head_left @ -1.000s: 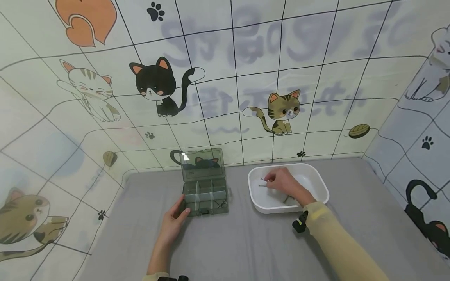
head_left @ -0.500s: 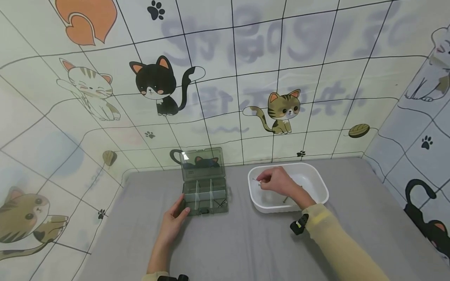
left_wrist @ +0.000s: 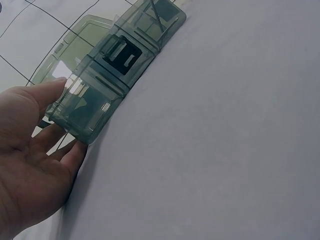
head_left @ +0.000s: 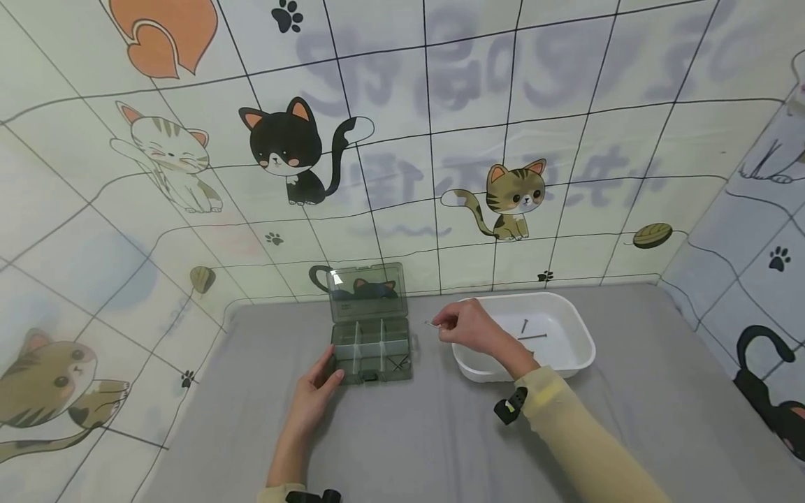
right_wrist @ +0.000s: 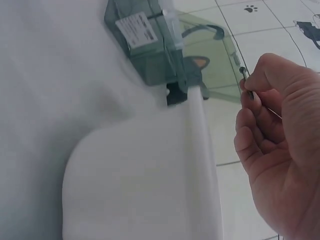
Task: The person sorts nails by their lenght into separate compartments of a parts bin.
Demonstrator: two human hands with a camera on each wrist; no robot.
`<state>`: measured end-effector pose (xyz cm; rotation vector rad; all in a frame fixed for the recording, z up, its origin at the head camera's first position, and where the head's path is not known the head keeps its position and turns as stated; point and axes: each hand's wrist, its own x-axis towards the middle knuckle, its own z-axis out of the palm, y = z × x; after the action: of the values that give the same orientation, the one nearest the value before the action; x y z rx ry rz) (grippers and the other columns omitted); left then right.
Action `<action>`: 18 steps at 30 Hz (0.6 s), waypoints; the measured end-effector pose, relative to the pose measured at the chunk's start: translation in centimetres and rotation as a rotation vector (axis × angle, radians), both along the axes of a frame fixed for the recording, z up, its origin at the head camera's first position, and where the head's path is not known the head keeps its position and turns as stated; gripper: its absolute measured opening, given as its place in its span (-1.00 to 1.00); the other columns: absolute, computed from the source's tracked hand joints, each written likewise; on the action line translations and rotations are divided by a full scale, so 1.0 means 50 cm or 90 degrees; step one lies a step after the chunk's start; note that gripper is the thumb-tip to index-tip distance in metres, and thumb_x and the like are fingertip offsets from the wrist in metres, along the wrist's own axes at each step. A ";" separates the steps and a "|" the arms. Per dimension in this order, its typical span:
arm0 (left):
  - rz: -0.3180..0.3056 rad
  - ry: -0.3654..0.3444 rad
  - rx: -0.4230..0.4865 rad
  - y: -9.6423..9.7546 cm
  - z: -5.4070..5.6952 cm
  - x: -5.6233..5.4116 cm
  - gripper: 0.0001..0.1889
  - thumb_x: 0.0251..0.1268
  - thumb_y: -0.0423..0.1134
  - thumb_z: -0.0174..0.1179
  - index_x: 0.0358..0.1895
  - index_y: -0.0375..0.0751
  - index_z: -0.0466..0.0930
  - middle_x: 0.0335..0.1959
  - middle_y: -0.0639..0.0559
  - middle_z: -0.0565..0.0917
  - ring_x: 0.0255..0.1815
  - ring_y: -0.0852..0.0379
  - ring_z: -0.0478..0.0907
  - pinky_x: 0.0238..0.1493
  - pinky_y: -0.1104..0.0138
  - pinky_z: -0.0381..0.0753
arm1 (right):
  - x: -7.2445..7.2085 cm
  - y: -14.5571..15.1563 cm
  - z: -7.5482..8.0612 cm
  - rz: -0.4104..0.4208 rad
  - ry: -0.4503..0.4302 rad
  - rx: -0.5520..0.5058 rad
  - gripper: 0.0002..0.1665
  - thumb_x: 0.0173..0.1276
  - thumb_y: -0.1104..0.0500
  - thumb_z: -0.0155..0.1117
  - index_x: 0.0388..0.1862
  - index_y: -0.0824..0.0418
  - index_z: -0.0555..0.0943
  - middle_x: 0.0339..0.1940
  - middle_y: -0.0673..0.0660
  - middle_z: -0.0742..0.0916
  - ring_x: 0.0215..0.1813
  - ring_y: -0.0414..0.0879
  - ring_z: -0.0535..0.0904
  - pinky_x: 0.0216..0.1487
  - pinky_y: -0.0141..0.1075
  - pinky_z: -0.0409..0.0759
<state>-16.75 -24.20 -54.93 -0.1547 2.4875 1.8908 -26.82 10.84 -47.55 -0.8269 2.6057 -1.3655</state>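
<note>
My left hand [head_left: 312,398] grips the left side of a green see-through compartment box [head_left: 371,349], its thumb on the rim. The lid [head_left: 367,292] stands raised against the back wall. Thin dark screws [head_left: 398,363] lie crossed in the front right compartment. Between thumb and fingertips my right hand [head_left: 468,327] pinches a small metal screw [head_left: 430,324], just past the left rim of a white tray [head_left: 461,363]. In the right wrist view the round head of that screw [right_wrist: 243,71] pokes out above the fingers. Part of the tray is hidden behind the right hand and forearm.
More screws [head_left: 533,337] lie inside the tray. A grey cloth [head_left: 428,433] covers the table. Behind it hangs a white sheet [head_left: 402,168] printed with cats and grid lines. Each wrist wears a small black camera [head_left: 511,406].
My right hand has lifted a screw from inside the tray and moved left over its rim toward the box. My left hand stays at the box. The head view has shifted slightly.
</note>
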 end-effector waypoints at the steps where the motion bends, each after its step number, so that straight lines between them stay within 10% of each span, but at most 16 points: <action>1: 0.000 0.001 0.001 0.000 -0.001 0.000 -0.35 0.51 -0.17 0.25 0.59 -0.08 0.28 0.62 -0.17 0.17 0.62 -0.17 0.04 0.44 -0.07 0.28 | 0.000 -0.005 0.000 0.003 0.000 0.002 -0.74 0.20 0.40 0.23 -0.21 0.28 0.81 -0.27 0.14 0.82 -0.35 -0.21 0.63 -0.31 -0.32 0.59; 18: -0.006 0.009 0.003 0.000 0.003 -0.004 -0.38 0.53 -0.25 0.22 0.58 -0.11 0.28 0.61 -0.15 0.19 0.62 -0.11 0.06 0.45 0.01 0.26 | 0.008 -0.072 -0.001 0.048 -0.013 0.036 -0.70 0.18 0.40 0.23 -0.15 0.36 0.80 -0.36 -0.01 0.79 -0.40 -0.24 0.54 -0.32 -0.34 0.53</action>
<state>-16.96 -24.19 -54.79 -0.1300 2.4885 1.9011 -26.40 7.23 -47.59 -0.8876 2.5576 -1.2678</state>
